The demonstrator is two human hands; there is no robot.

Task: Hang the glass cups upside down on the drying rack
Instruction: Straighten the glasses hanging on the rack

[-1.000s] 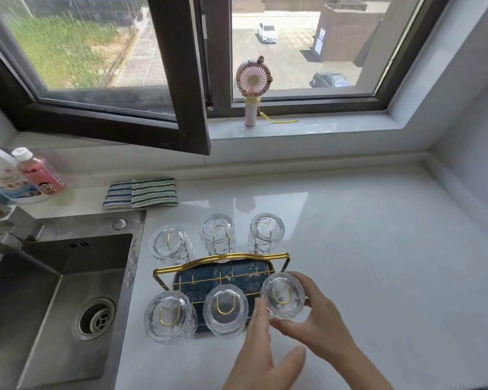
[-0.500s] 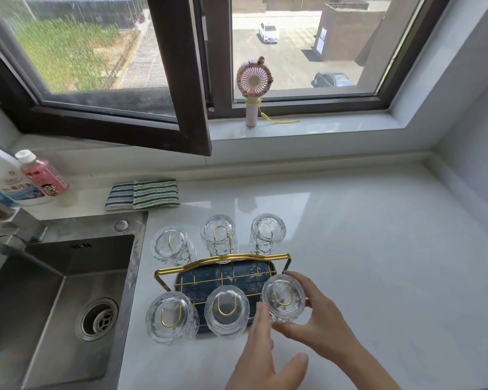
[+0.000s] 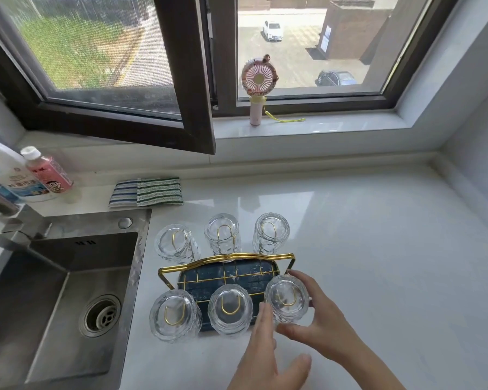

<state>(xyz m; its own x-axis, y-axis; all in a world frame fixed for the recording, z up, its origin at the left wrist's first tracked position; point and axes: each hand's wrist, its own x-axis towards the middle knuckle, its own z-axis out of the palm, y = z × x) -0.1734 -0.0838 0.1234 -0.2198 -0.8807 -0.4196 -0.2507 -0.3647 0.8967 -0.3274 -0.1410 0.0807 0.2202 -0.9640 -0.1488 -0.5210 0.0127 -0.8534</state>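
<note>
A gold wire drying rack (image 3: pixel 226 258) with a dark blue tray stands on the white counter beside the sink. Several clear glass cups hang upside down on its pegs, three in the back row and three in front. My right hand (image 3: pixel 321 322) wraps around the front right cup (image 3: pixel 286 298), thumb below and fingers on its far side. My left hand (image 3: pixel 265 358) is flat with fingers apart, its fingertips touching that cup's left side. The front middle cup (image 3: pixel 230 309) and front left cup (image 3: pixel 175 316) hang untouched.
A steel sink (image 3: pixel 54 299) with a drain lies to the left. Two bottles (image 3: pixel 48 173) stand behind it, and a folded striped cloth (image 3: pixel 147 191) lies behind the rack. A small pink fan (image 3: pixel 258 88) stands on the windowsill. An open window sash (image 3: pixel 186 80) juts over the counter.
Both hands stay at the front right cup with barely any shift. The view has moved slightly.
</note>
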